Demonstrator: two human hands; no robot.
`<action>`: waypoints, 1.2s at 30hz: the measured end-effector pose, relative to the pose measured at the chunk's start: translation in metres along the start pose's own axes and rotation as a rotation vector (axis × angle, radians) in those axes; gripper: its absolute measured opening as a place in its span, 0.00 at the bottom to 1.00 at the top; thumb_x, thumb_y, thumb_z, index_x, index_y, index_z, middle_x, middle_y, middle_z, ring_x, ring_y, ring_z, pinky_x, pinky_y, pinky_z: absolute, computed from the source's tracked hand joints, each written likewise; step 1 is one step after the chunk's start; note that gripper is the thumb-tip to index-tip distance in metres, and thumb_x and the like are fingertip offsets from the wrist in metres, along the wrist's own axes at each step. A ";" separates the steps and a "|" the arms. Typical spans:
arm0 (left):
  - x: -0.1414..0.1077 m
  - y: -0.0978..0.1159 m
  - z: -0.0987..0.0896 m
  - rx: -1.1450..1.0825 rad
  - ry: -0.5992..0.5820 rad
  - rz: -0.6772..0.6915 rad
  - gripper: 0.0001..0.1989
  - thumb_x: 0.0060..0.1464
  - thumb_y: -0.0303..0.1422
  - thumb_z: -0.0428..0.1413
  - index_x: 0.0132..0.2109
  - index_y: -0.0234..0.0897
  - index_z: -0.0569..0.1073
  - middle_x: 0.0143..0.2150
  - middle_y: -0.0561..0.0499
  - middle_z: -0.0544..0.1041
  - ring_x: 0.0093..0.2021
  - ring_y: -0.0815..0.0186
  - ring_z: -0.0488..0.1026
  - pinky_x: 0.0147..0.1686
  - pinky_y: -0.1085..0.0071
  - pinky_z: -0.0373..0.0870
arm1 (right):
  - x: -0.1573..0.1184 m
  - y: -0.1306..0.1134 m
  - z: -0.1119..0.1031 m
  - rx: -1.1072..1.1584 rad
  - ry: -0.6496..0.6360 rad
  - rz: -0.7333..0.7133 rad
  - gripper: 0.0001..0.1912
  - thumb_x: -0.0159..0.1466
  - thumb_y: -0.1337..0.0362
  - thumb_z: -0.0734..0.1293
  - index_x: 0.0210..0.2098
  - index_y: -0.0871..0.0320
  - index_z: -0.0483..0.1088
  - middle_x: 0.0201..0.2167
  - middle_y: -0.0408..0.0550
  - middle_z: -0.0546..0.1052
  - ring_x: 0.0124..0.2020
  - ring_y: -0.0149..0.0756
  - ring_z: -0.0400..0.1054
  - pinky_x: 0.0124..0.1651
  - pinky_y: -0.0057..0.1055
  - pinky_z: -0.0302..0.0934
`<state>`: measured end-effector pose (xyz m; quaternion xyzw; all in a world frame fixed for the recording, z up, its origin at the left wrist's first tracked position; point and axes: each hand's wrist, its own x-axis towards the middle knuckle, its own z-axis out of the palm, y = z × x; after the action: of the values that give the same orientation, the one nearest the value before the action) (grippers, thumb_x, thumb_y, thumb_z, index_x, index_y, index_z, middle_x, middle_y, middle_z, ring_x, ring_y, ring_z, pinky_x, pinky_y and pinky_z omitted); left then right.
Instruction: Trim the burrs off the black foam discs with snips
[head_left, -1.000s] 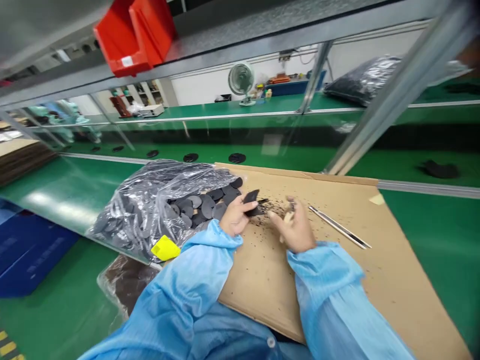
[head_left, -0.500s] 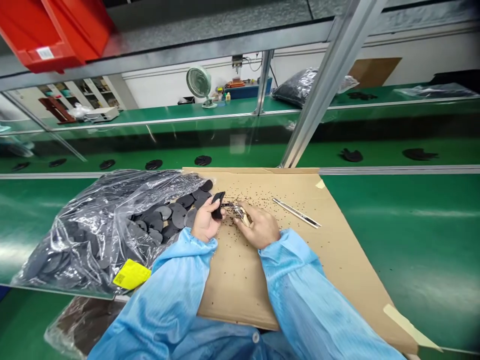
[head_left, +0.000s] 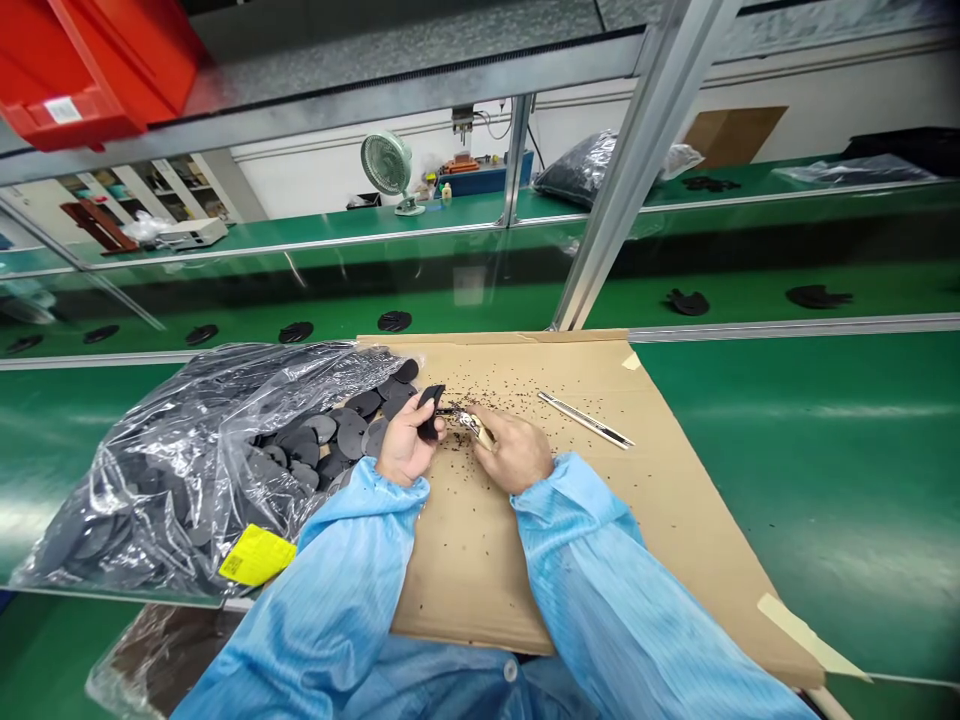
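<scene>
Glossy green workbench [head_left: 795, 440] spanning the frame. On it, centre to lower right, flat tan cardboard sheet [head_left: 600, 560], cream tape strip [head_left: 631, 362] at the upper right corner. Left of centre, big clear plastic bag [head_left: 172, 440] full of dark flat pieces, mouth open toward the middle. Light-blue fabric sleeves [head_left: 330, 590], coming up from the bottom edge. Upper left, red plastic bin [head_left: 90, 60] on a grey shelf. Centre of frame, over the cardboard: left hand [head_left: 405, 445], right hand [head_left: 517, 450], near each other, both occupied. Top middle, pale green round desk fan [head_left: 387, 163]. Lower left, bright yellow square label [head_left: 257, 556] against the bag. Right of the hands, slim cream-and-dark stick-like tool [head_left: 586, 419], lying diagonally on the cardboard. In left hand, pinched firmly between thumb and fingers, thin black curved piece [head_left: 430, 412], tilted steeply, centre of frame. In right hand, gripped in curled fingers, small metal-headed tool with cream handle [head_left: 480, 430], head pointing left at the piece; touching or just beside, cannot tell. At the bag mouth, loose dark grey discs [head_left: 350, 435], overlapping. Around and below the hands, tiny black specks [head_left: 457, 455], scattered over the cardboard.
</scene>
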<state>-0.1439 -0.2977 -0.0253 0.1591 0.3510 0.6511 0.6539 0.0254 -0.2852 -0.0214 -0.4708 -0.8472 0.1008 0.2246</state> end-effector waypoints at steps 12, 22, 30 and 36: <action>0.001 -0.003 0.002 0.036 0.012 0.119 0.22 0.43 0.20 0.61 0.47 0.38 0.68 0.33 0.53 0.71 0.27 0.73 0.69 0.27 0.76 0.67 | 0.001 -0.001 0.001 0.237 -0.003 0.129 0.20 0.57 0.66 0.62 0.48 0.49 0.71 0.39 0.42 0.79 0.38 0.38 0.72 0.39 0.29 0.62; 0.008 -0.001 -0.005 -0.059 0.086 0.102 0.15 0.44 0.24 0.64 0.39 0.38 0.69 0.28 0.58 0.70 0.23 0.77 0.66 0.20 0.82 0.61 | 0.002 0.000 0.000 0.289 0.044 0.172 0.23 0.57 0.62 0.65 0.52 0.53 0.70 0.43 0.48 0.75 0.43 0.42 0.69 0.48 0.35 0.62; 0.005 0.001 -0.004 -0.012 0.066 0.016 0.14 0.50 0.26 0.61 0.45 0.38 0.71 0.34 0.53 0.75 0.31 0.71 0.72 0.25 0.77 0.67 | -0.001 -0.007 -0.003 0.218 -0.026 0.160 0.25 0.57 0.65 0.65 0.55 0.52 0.68 0.42 0.49 0.72 0.41 0.39 0.68 0.47 0.32 0.62; 0.001 0.005 0.000 -0.030 0.058 -0.049 0.11 0.52 0.27 0.60 0.44 0.36 0.71 0.30 0.53 0.71 0.28 0.73 0.70 0.18 0.82 0.59 | -0.003 -0.005 0.004 0.177 -0.050 0.058 0.29 0.58 0.65 0.63 0.60 0.55 0.63 0.43 0.50 0.71 0.43 0.39 0.68 0.49 0.31 0.62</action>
<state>-0.1476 -0.2964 -0.0225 0.1219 0.3638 0.6444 0.6615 0.0208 -0.2906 -0.0240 -0.4708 -0.8264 0.1933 0.2409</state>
